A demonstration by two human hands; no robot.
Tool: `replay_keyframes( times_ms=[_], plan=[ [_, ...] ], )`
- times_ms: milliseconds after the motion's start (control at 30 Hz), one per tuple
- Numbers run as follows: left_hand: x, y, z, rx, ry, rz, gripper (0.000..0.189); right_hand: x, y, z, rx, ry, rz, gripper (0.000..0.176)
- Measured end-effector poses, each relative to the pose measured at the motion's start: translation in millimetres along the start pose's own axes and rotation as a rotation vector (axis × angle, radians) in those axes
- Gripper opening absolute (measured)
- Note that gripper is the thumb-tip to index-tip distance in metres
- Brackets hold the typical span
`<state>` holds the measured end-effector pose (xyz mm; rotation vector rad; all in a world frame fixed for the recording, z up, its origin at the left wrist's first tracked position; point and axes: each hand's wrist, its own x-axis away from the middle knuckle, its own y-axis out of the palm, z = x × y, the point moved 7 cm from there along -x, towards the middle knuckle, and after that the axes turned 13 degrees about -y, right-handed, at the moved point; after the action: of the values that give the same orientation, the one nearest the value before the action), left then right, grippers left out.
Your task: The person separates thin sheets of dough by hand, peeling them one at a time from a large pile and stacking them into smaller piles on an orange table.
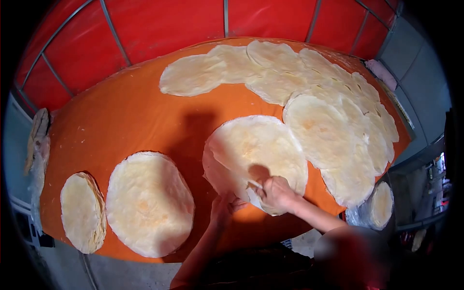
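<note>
A stack of thin, pale round flatbreads (256, 150) lies in the middle of an orange cloth-covered table (121, 116). My right hand (276, 193) pinches the near edge of the top flatbread, and a small flap is lifted there. My left hand (224, 205) sits just to the left, with its fingers against the stack's near edge. I cannot tell whether that hand grips anything. Both forearms come in from the bottom of the view.
Two more flatbread stacks lie at the near left, one large (150, 203) and one smaller (83, 212). Several single flatbreads (319, 92) overlap across the far and right side. Another stack (382, 205) sits at the right edge. Red panels with metal bars (159, 24) stand behind.
</note>
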<state>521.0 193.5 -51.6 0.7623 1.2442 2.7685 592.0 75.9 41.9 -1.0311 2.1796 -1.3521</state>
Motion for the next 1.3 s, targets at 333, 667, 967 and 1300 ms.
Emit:
replay_keyframes(
  times_ms=[333,667,967,1300],
  plan=[
    [-3.2,-64.5,-40.6,0.210,-0.079,0.231,0.049,-14.2,-173.3,-35.1,0.493,-0.189,0.331,0.008],
    [-29.4,-58.1,36.9,0.201,0.074,-0.011,0.050,23.7,74.9,-39.7,0.661,-0.321,0.117,0.036],
    [-1.4,-19.9,106.0,-0.289,0.385,0.271,0.026,69.1,53.3,-31.9,0.343,-0.289,0.253,0.054],
    [282.9,-155.7,189.5,-0.074,0.744,0.821,0.036,-58.5,90.1,-197.3,0.286,-0.878,0.430,0.036]
  ],
)
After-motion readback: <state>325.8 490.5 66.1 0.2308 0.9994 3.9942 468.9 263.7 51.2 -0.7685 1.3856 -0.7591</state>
